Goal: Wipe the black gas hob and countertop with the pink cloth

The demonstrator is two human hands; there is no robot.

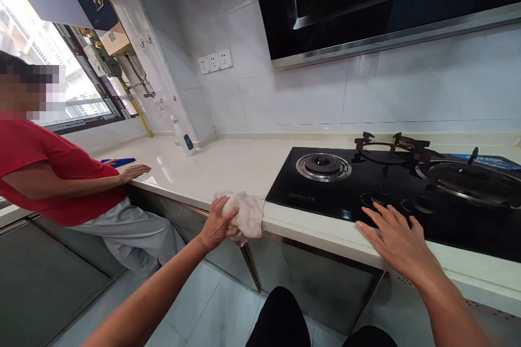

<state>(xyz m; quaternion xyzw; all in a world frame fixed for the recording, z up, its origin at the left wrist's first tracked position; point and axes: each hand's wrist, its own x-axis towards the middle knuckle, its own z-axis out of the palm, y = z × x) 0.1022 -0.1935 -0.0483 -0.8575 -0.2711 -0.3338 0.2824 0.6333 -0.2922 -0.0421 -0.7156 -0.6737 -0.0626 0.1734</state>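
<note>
My left hand (217,223) grips a pale crumpled cloth (246,212) pressed against the front edge of the cream countertop (228,165), just left of the black glass gas hob (325,195). My right hand (393,238) lies flat with fingers spread on the counter's front edge, its fingertips reaching onto the hob glass near the control knobs (376,195). It holds nothing.
The hob has a bare left burner (323,165), loose black pan supports (391,149) and a dark pan (472,179) at right. A range hood (366,5) hangs above. A person in red (49,173) rests a hand on the counter at left beside a blue object (118,162). A white bottle (183,138) stands in the corner.
</note>
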